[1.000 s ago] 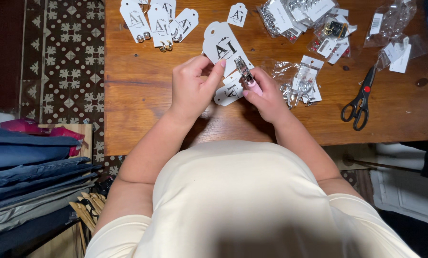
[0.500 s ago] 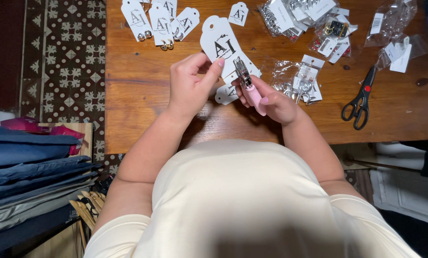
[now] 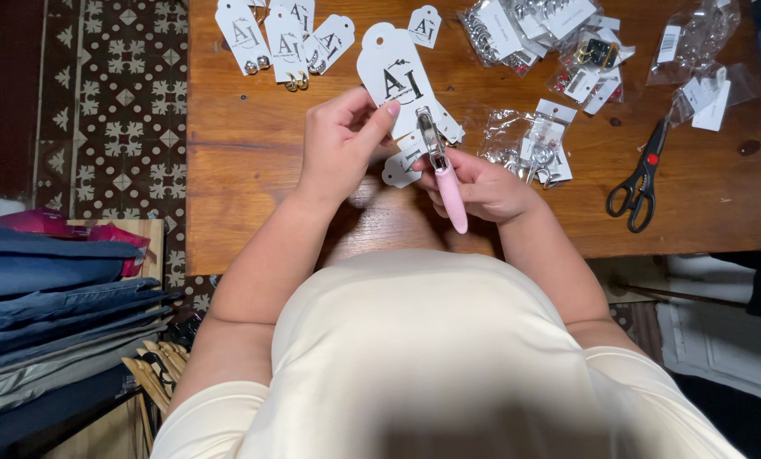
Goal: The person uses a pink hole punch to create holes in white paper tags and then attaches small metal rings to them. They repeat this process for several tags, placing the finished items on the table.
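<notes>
I see the large white card tag (image 3: 395, 78) lying on the wooden table (image 3: 227, 170), and I will place everything from it. My left hand (image 3: 339, 144) meets its lower left edge, fingers curled and thumb pressed toward the fingertips, pinching that edge. My right hand (image 3: 482, 183) sits just below and right of the tag, closed around a pink-handled punch tool (image 3: 441, 166); the tool's metal head reaches up to the tag's lower right edge, though I cannot tell whether it bites the card. A few smaller white tags (image 3: 401, 166) lie under and between my hands, just below the big tag.

Up and left of the tag lie several white cards carrying earrings (image 3: 282, 42), and one small tag (image 3: 424, 24) sits just above and right. To the right are clear plastic packets (image 3: 529, 144) of small metal pieces, with more packets (image 3: 550, 30) farther up and right. Well to the right lie black scissors (image 3: 639, 178) with a red pivot. Far down and left of the tag, off the table, I see a stack of folded blue and grey clothes (image 3: 49, 297) above some wooden hangers (image 3: 155, 374).
</notes>
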